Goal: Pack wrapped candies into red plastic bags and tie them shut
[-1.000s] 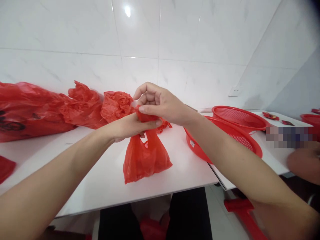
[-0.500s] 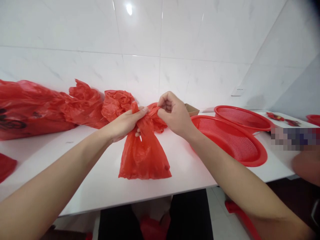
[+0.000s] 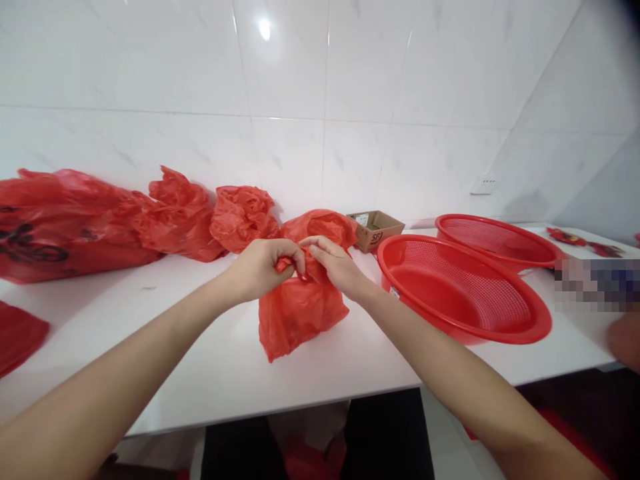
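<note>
Between my hands is a red plastic bag point(image 3: 303, 317), its lower part hanging down over the white table point(image 3: 210, 373). My left hand point(image 3: 265, 267) is closed around the gathered top of the bag, with twisted plastic poking out between thumb and fingers. From the other side my right hand point(image 3: 336, 263) grips the same bunched top, fingers bent over it. The fingertips of both hands nearly meet. What the bag holds, if anything, is hidden. Directly behind my hands lies another crumpled red bag point(image 3: 320, 223).
Red plastic bags point(image 3: 70, 230) line the wall at the left. A small cardboard box point(image 3: 376, 230) stands behind. At the right sit two red mesh baskets point(image 3: 465, 287), partly overlapping. Part of another person shows at the far right edge. Small red packets point(image 3: 583, 241) lie beyond.
Both hands have moved lower and closer together on the bag's top. The right hand has come down from its raised pull, and the bag's bottom has swung and folded.
</note>
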A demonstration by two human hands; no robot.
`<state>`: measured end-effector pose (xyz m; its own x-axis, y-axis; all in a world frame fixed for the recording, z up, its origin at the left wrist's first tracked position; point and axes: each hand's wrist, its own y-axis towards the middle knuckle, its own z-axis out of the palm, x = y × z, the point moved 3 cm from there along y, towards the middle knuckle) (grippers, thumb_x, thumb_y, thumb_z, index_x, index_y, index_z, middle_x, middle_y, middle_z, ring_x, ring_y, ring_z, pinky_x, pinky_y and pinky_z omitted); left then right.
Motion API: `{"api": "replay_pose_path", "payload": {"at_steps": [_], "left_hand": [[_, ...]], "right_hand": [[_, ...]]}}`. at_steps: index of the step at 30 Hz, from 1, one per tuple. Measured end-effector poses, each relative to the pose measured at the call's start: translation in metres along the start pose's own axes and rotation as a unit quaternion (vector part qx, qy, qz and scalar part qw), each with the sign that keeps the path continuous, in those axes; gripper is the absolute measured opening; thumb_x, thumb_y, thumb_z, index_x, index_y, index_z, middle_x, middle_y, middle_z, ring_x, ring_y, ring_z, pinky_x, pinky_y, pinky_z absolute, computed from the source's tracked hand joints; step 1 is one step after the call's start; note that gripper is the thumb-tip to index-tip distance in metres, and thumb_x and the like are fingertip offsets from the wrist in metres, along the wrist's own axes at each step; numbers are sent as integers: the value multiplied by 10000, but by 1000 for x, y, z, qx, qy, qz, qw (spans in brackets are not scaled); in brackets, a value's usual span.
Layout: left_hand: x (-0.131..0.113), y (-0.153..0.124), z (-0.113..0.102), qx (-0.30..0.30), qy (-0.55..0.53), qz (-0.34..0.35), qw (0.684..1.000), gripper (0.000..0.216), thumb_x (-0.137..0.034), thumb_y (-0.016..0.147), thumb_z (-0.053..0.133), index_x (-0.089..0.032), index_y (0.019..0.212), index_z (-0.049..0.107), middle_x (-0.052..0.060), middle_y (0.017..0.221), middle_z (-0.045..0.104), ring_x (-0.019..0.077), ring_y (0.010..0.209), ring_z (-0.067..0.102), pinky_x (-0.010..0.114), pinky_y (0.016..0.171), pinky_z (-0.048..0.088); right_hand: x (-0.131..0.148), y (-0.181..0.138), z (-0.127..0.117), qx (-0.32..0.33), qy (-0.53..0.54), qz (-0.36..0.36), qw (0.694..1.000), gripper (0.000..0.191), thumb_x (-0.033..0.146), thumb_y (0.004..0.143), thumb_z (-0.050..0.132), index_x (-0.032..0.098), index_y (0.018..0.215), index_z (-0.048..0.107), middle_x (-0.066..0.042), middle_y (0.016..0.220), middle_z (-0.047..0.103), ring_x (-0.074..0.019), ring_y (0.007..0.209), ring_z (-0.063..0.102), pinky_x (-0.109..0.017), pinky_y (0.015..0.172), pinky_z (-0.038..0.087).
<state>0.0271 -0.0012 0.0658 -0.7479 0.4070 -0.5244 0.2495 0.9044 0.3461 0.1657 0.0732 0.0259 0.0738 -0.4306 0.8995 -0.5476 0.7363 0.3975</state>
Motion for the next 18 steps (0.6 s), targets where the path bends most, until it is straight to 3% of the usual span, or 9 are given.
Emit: {"api": "replay_pose_path", "payload": {"at_steps": [3, 6, 9, 11, 14, 18], "left_hand": [[0, -3, 10, -109, 116, 43, 986, 187, -129, 769, 457, -207, 843, 609, 3, 860, 657, 139, 687, 588, 244, 577, 437], [-1, -2, 17, -154, 152, 67, 974, 246, -150, 821, 432, -220, 984, 602, 25, 1014, 655, 155, 794, 611, 253, 640, 460], [5, -1, 19, -121, 122, 44, 984, 248, -275, 906, 409, -234, 1029, 621, 34, 1050, 680, 185, 893, 630, 281, 745, 481], [19, -7, 18, -68, 111, 3, 992, 287, -361, 926, 391, -235, 952, 647, 31, 934, 705, 194, 817, 638, 290, 722, 481], [53, -35, 15, 2, 95, -82, 992, 312, -388, 907, 393, -233, 834, 653, 24, 775, 695, 188, 669, 621, 273, 616, 471], [93, -79, 20, 57, 34, -176, 982, 302, -391, 897, 404, -238, 802, 647, 18, 822, 706, 187, 708, 638, 251, 585, 479]], "right_hand": [[-6, -4, 1, 92, 54, 14, 994, 230, 310, 885, 516, 222, 1073, 615, -17, 982, 647, -149, 940, 578, -304, 851, 468], [-5, -8, 1, 148, 65, 14, 987, 210, 368, 895, 524, 208, 987, 625, -12, 900, 634, -150, 881, 579, -295, 801, 478], [-6, -10, -7, 92, -12, -16, 996, 250, 406, 908, 500, 192, 797, 566, 19, 781, 566, -119, 770, 536, -257, 740, 450], [-17, -15, -17, 46, -66, -16, 997, 309, 422, 915, 468, 191, 712, 502, 32, 715, 527, -109, 696, 507, -245, 692, 434], [-55, -29, -39, -18, -99, 53, 993, 300, 410, 918, 421, 192, 733, 515, 3, 769, 607, -121, 716, 556, -247, 681, 446], [-116, -48, -60, -71, -117, 164, 977, 268, 372, 889, 410, 188, 727, 518, -46, 821, 685, -133, 708, 612, -235, 630, 450]]}}
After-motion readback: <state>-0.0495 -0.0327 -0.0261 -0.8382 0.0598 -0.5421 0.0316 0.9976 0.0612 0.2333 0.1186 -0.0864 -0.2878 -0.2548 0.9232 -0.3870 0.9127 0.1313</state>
